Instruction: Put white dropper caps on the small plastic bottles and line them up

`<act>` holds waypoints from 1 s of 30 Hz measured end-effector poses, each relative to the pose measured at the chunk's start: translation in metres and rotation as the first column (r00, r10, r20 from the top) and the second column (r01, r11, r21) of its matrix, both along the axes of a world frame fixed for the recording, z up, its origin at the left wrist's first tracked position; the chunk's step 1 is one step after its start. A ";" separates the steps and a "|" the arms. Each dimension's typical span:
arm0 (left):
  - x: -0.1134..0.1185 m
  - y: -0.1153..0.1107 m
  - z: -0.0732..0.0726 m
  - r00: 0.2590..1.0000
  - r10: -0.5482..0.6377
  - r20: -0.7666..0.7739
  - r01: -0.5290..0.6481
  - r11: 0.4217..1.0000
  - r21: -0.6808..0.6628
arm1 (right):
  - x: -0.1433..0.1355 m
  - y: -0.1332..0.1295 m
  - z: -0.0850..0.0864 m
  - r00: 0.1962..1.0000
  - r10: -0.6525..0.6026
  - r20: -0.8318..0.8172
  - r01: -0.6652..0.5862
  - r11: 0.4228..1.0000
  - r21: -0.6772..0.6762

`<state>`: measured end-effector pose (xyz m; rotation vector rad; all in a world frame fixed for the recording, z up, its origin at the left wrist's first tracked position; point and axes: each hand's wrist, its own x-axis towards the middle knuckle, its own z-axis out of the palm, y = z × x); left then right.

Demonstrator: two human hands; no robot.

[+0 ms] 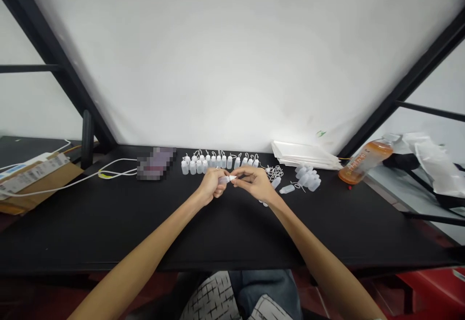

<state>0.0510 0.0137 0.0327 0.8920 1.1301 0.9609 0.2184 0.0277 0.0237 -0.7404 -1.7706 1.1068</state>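
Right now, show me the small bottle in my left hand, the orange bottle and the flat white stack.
Small bottle (pixel 223 180), head view: its translucent body.
Orange bottle (pixel 364 162), head view: middle of its side.
Flat white stack (pixel 305 154), head view: its top surface.

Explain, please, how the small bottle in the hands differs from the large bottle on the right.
The small bottle is whitish; the large bottle is orange with printing. The small bottle looks far smaller than the large bottle. The left hand grips the small bottle; no hand touches the large bottle.

translucent bottle (pixel 223 180) — white-tipped, sideways, in left hand (pixel 209 185)
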 end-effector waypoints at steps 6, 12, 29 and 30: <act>-0.005 0.002 -0.007 0.997 0.021 -0.068 -0.012 0.991 0.136 | -0.006 0.000 -0.008 1.000 -0.006 -0.012 0.005 0.999 -0.046; 0.001 0.001 -0.010 0.982 0.121 -0.146 -0.066 0.941 0.332 | -0.007 -0.003 -0.007 0.993 -0.073 0.091 0.072 0.997 0.009; 0.010 0.014 -0.027 0.914 0.264 -0.308 -0.052 0.829 0.557 | 0.000 0.017 -0.011 0.998 -0.009 0.058 0.018 0.987 -0.157; 0.010 0.015 -0.028 0.918 0.251 -0.306 -0.042 0.830 0.556 | 0.002 0.017 -0.009 1.000 0.016 0.017 -0.013 0.982 -0.187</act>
